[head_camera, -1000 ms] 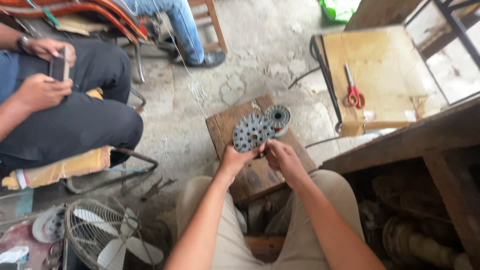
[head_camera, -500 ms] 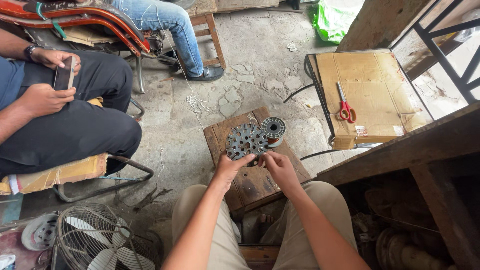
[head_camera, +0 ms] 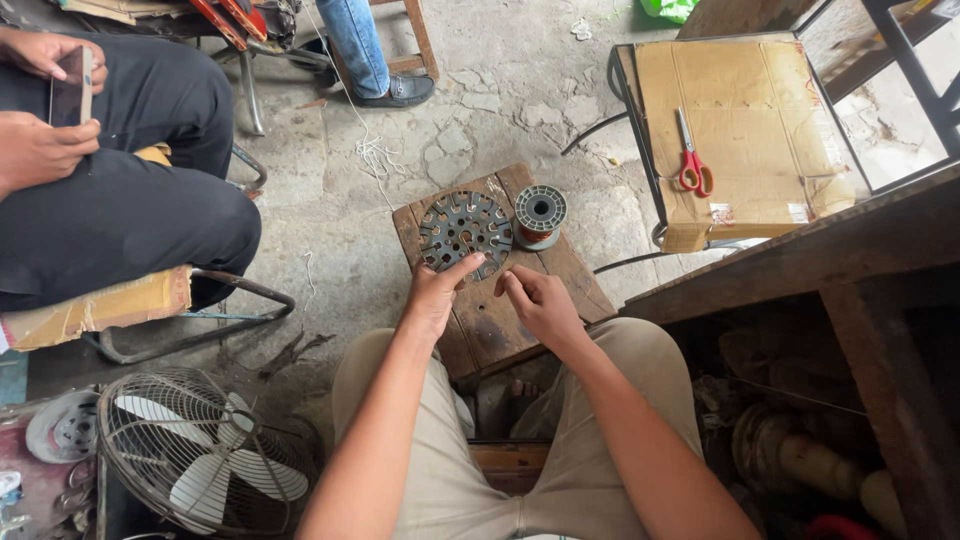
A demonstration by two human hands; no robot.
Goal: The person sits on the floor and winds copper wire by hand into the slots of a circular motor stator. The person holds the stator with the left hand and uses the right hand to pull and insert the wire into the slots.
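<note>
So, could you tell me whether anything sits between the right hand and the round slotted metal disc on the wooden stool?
Nothing visible does. The right hand rests just below the metal disc, over bare wood. The left hand already touches the disc's lower edge; the copper wire spool stands off to the side.

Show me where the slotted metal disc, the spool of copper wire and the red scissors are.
slotted metal disc (head_camera: 465,233), head view, on its perforated face left of the centre hole.
spool of copper wire (head_camera: 540,211), head view, on its round top flange.
red scissors (head_camera: 693,172), head view, on the red handles.
</note>
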